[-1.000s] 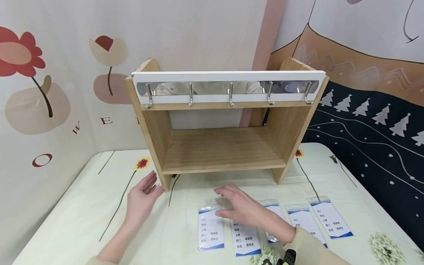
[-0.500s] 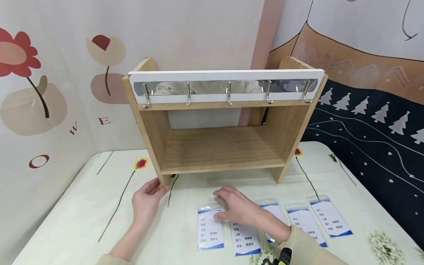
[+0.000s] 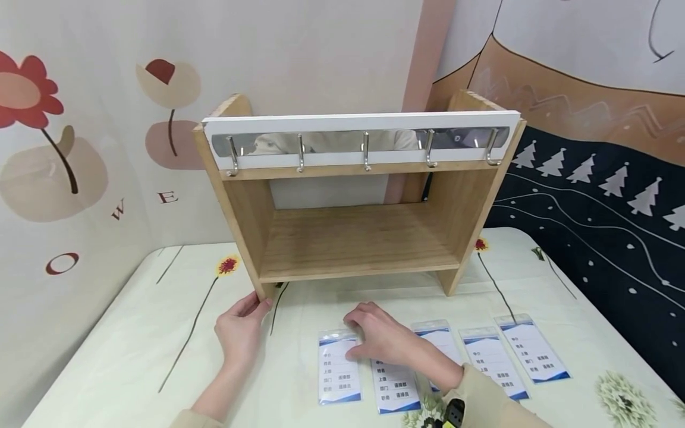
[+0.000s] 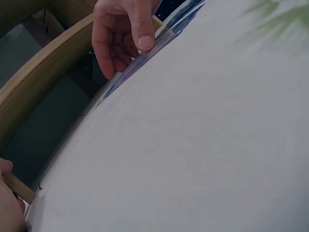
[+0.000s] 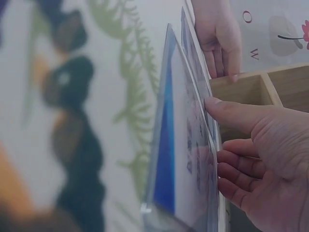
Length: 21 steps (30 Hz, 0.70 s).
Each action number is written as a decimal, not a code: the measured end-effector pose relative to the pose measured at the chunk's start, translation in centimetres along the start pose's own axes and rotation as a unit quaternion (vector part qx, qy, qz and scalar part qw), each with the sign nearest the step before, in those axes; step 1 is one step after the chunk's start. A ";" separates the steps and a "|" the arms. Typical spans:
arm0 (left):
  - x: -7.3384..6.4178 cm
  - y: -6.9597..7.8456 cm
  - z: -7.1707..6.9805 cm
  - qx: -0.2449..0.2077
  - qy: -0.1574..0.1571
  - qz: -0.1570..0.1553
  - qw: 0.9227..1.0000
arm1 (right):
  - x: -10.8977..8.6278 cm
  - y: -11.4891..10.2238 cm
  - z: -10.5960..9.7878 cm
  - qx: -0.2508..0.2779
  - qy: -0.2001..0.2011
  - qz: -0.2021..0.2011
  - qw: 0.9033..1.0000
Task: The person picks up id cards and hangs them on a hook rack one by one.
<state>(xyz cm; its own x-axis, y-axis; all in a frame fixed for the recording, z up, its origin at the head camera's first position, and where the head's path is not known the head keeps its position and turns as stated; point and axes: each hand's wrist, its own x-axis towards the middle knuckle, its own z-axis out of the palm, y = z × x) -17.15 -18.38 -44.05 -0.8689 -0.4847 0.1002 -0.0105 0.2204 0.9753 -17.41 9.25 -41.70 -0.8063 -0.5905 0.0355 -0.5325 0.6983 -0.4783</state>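
A small wooden shelf unit stands on the flowered cloth, with a white hook rail across its upper front. My left hand grips the foot of its left side panel, thumb at the front edge and fingers on the outer side. Several clear-sleeved name badges lie in front of the shelf. Over the two leftmost badges is my right hand, fingers loosely bent, holding nothing. In the right wrist view its thumb is close to a badge; contact cannot be told.
Several metal hooks project from the rail's mirrored strip, with nothing hanging on them. Printed curtains stand behind the shelf: a pale one and a dark one with white trees. The cloth-covered surface extends left.
My left hand has moved right and taken hold of the shelf's left foot. The right hand has lowered slightly, its fingers bending more. The view has shifted a little.
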 end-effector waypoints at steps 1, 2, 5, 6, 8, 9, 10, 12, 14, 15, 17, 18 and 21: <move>0.0 0.0 0.0 -0.001 0.003 -0.001 1.000 | 0.1 0.0 0.0 0.000 0.001 -0.005 1.000; 0.0 -0.1 0.0 -0.001 0.005 -0.001 1.000 | 0.2 0.0 0.0 0.000 0.002 -0.009 1.000; -0.1 0.0 0.0 -0.008 0.008 -0.007 1.000 | 0.4 -0.1 -0.1 0.008 0.004 -0.015 1.000; -0.1 0.0 0.0 -0.013 0.008 -0.008 1.000 | 0.4 -0.1 -0.1 0.012 0.004 -0.014 1.000; -0.1 0.1 0.1 -0.017 0.009 -0.012 1.000 | 0.6 -0.1 -0.2 0.026 0.002 -0.011 1.000; -0.1 0.1 0.2 -0.018 0.010 -0.013 1.000 | 0.7 0.0 -0.2 0.034 -0.001 -0.009 0.999; -0.1 0.2 0.2 -0.019 0.011 -0.014 1.000 | 0.7 0.1 -0.2 0.041 -0.004 -0.008 0.999; -0.1 0.2 0.2 -0.018 0.015 -0.015 1.000 | 1.0 0.2 -0.2 0.059 -0.010 -0.006 0.998; -0.1 0.2 0.3 -0.017 0.018 -0.014 1.000 | 1.2 0.4 -0.2 0.074 -0.017 -0.004 0.997; -0.1 0.2 0.2 -0.017 0.019 -0.013 1.000 | 1.4 0.4 -0.2 0.079 -0.021 -0.002 0.997; -0.1 0.1 0.3 -0.015 0.021 -0.011 1.000 | 1.5 0.6 -0.2 0.086 -0.028 0.002 0.996; -0.1 0.0 0.3 -0.015 0.021 -0.010 1.000 | 1.6 0.6 -0.3 0.087 -0.031 0.004 0.996; -0.1 -0.1 0.3 -0.015 0.020 -0.009 1.000 | 1.7 0.6 -0.3 0.088 -0.037 0.010 0.995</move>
<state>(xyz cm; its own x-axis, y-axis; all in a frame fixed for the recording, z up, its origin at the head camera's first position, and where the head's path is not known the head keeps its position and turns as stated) -17.21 -18.13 -44.16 -0.8486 -0.5215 0.0887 -0.0111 0.1851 0.9827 -19.18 8.81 -41.68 -0.7915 -0.6101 -0.0371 -0.4580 0.6322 -0.6249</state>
